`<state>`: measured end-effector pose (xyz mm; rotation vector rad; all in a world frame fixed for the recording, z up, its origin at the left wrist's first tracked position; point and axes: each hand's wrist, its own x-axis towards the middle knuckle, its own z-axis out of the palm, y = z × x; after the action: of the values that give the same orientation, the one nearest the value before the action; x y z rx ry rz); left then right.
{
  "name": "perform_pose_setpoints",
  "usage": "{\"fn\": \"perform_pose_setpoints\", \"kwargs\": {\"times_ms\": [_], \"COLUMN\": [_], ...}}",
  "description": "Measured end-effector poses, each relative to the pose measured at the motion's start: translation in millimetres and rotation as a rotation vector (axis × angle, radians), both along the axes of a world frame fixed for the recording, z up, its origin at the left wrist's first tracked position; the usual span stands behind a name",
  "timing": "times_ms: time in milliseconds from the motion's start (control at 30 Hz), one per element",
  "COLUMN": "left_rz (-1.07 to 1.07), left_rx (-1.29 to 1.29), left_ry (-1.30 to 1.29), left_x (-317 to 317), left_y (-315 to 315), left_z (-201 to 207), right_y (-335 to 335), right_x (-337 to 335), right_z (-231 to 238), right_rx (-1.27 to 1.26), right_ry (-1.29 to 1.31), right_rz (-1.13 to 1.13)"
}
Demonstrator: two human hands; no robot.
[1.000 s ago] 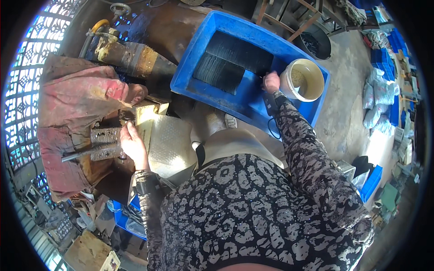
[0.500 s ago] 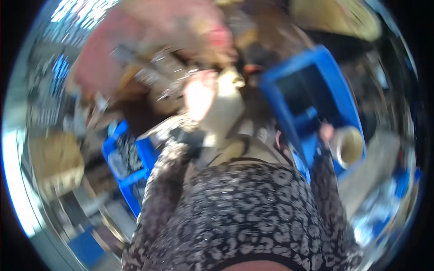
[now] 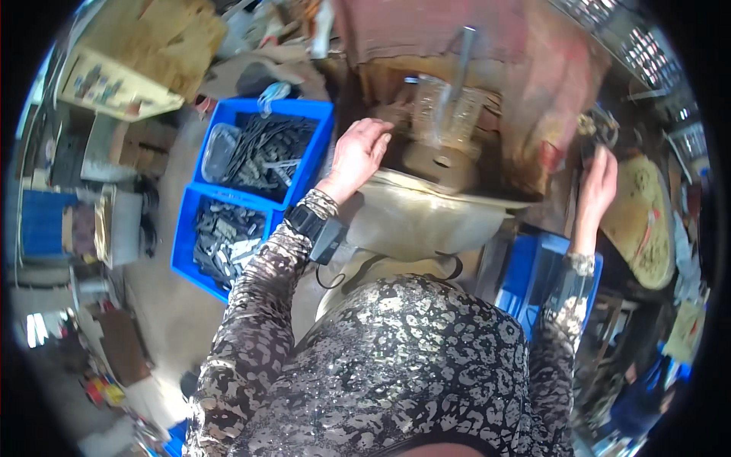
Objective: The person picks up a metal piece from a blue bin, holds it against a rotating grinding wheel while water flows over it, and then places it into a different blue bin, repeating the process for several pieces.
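Left hand (image 3: 355, 158) was at the left end of the metal sheet (image 3: 426, 221), fingers loosely bent, slightly spread. Right hand (image 3: 598, 186) was off the sheet's right end, by a metal fitting (image 3: 600, 131); couldn't tell its grip. Speckled metal block (image 3: 435, 107) sat behind the sheet, blue bins (image 3: 242, 195) left of it.

Two bare hands in this one, so one left hand (image 3: 356, 158) and one right hand (image 3: 596, 186). I get at least three blue bins: upper left bin (image 3: 316, 152), lower left bin (image 3: 181, 240), right-side bin (image 3: 520, 270). Just one clear tub (image 3: 221, 152), one metal rod (image 3: 463, 61), and way too many dark pieces (image 3: 263, 148) to count, tbh
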<state>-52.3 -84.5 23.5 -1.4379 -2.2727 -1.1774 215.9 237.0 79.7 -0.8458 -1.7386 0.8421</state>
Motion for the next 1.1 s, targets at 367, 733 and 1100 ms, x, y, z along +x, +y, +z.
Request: {"fn": "perform_pose_setpoints", "kwargs": {"times_ms": [367, 733, 1100], "left_rz": [-0.169, -0.355, -0.433], "left_rx": [0.009, -0.146, -0.205], "left_ry": [0.130, 0.133, 0.129], "left_x": [-46.0, -60.3, -33.8], "left_y": [-51.8, 0.8, 31.6], "left_z": [-4.5, -15.6, -31.5], "right_y": [-40.3, -13.9, 9.8], "right_x": [-269.6, -287.8, -261.3], "right_z": [30.0, 0.8, -8.6], "right_rx": [0.559, 0.937, 0.977], "right_ry": [-0.685, -0.624, -0.465], "right_rz": [-0.085, -0.431, -0.364]}}
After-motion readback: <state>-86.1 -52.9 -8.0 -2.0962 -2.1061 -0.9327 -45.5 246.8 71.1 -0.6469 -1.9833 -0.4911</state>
